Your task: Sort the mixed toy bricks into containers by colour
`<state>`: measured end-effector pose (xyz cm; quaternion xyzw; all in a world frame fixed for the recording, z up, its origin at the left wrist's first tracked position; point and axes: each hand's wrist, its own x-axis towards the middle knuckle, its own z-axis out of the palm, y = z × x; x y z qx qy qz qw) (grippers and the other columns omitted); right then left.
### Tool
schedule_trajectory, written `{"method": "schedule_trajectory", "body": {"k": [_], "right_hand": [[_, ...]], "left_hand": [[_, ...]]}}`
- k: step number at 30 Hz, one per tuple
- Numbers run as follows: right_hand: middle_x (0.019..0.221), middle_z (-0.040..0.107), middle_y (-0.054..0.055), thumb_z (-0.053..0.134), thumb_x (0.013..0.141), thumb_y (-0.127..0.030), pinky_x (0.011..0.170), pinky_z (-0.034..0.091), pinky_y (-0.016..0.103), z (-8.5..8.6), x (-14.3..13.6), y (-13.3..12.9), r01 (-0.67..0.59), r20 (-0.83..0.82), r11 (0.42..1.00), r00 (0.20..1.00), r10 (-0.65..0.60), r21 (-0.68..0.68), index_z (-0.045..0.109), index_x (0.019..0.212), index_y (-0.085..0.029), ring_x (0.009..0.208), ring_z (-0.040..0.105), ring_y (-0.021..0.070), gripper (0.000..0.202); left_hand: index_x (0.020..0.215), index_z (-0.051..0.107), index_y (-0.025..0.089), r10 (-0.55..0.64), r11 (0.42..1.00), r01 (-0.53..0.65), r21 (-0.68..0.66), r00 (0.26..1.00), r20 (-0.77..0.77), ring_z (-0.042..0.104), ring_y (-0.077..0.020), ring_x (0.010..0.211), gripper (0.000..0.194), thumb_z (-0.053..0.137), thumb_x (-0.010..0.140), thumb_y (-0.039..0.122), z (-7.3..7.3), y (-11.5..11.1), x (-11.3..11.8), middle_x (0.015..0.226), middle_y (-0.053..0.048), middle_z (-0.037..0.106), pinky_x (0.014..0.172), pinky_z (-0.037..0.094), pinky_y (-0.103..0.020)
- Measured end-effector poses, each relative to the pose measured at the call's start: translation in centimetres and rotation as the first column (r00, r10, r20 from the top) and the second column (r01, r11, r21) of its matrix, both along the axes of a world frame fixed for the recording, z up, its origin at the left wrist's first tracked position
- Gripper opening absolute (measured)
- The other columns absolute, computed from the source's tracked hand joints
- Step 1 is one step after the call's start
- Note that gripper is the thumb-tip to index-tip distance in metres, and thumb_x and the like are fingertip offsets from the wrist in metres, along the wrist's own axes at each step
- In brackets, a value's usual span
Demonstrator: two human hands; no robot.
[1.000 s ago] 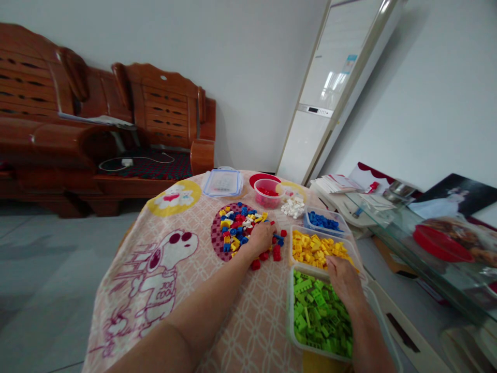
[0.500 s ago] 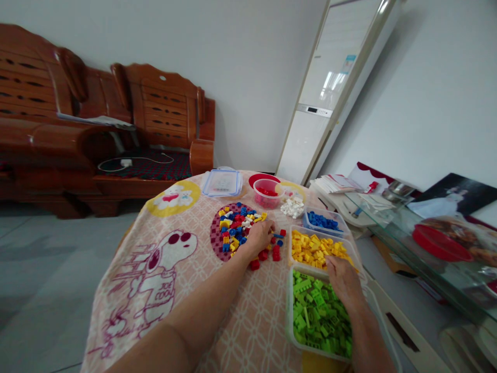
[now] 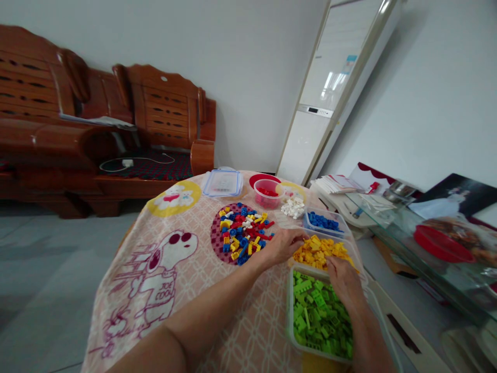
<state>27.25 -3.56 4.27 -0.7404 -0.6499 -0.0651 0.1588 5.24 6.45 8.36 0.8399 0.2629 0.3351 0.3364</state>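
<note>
My left hand (image 3: 284, 246) reaches over the left rim of a clear plastic container of yellow toy bricks (image 3: 320, 249). Its fingers are drawn together, and whatever they hold is hidden. At the near side of that container my right hand (image 3: 342, 275) is closed over the rim, fingertips close to the yellow bricks. Left of my left hand, a mixed pile of red, blue, yellow and white toy bricks (image 3: 243, 230) lies on a round purple patch of the tablecloth. Nearer to me stands a container of green toy bricks (image 3: 320, 316), partly under my right forearm.
Behind the yellow bricks are a tub of blue bricks (image 3: 322, 221) and a heap of white bricks (image 3: 293, 207). A round tub (image 3: 267, 192) holds red bricks. A clear lid (image 3: 222, 183) lies at the table's far edge. A glass-topped stand (image 3: 407, 248) adjoins on the right.
My left hand has moved right, from the mixed pile to the container of yellow bricks. My right hand has stayed in place. More of the mixed pile now shows.
</note>
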Motion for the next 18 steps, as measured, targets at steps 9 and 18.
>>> {"method": "schedule_trajectory", "body": {"k": [9,18], "right_hand": [[0.102,0.072,0.014,0.033,0.094,-0.025,0.091,0.043,0.033,-0.3,0.2,0.0,-0.028,0.004,0.999,1.0,0.028,0.031,0.071,0.102,-0.012,0.095,0.063,0.0225,0.04],[0.095,0.072,0.012,0.033,0.095,-0.026,0.087,0.043,0.031,-0.3,0.2,0.0,-0.028,0.01,1.0,1.0,0.027,0.011,0.07,0.096,-0.013,0.091,0.063,0.0219,0.039]], "left_hand": [[0.109,0.072,0.015,0.042,0.999,-0.042,0.018,0.998,-0.045,0.067,-0.0158,0.087,0.035,0.053,0.079,0.013,0.7,2.7,-2.8,0.1,-0.005,0.075,0.082,0.051,-0.025],[0.115,0.066,0.017,0.669,0.728,-0.644,0.236,0.59,-0.453,0.064,-0.0216,0.096,0.035,0.055,0.084,0.028,1.2,7.8,-14.2,0.101,-0.009,0.072,0.087,0.048,-0.028]]}}
